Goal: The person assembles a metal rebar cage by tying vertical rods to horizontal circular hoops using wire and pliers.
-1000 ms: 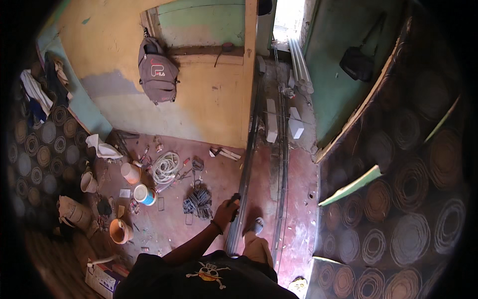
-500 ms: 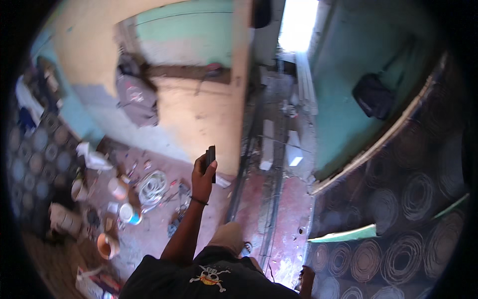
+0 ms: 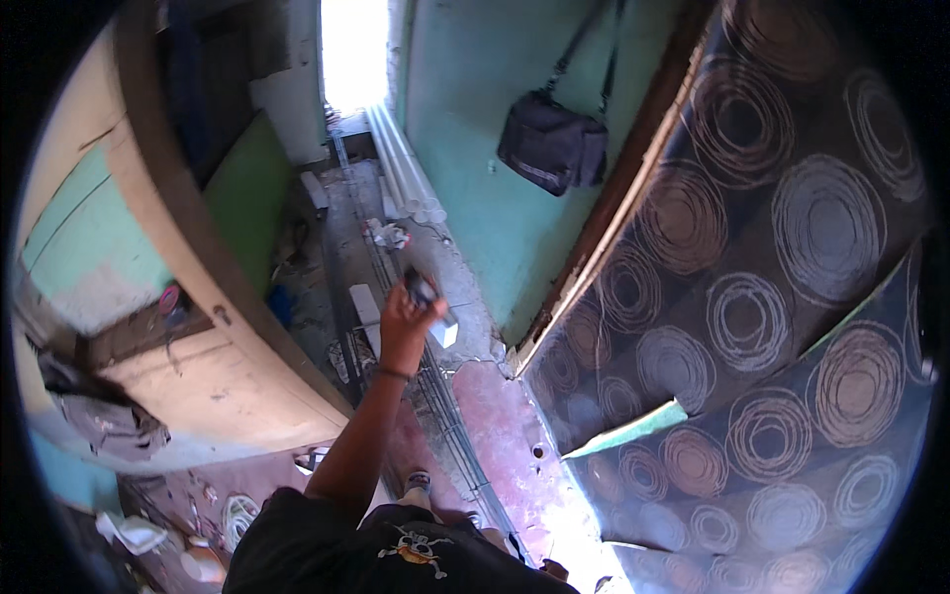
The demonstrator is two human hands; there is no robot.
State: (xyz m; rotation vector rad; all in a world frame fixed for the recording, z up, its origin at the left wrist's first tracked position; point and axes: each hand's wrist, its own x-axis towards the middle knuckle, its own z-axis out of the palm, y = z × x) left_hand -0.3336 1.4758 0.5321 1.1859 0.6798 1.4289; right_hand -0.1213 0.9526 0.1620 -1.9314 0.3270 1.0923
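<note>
Head view: left hand (image 3: 404, 322) clamps its fingers on a dark object (image 3: 420, 287); slack grip could drop it; right hand (image 3: 554, 569), fingers unclear.

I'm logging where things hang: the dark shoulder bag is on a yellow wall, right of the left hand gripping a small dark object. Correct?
Yellow is wrong: the head view shows the dark shoulder bag on a green wall, right of the left hand gripping a small dark object.

You have one dark handheld object (image 3: 420, 286) in your left hand (image 3: 406, 322), plus one shoulder bag (image 3: 552, 144), one backpack (image 3: 111, 426) and one pale coil (image 3: 237, 517) in view.
</note>
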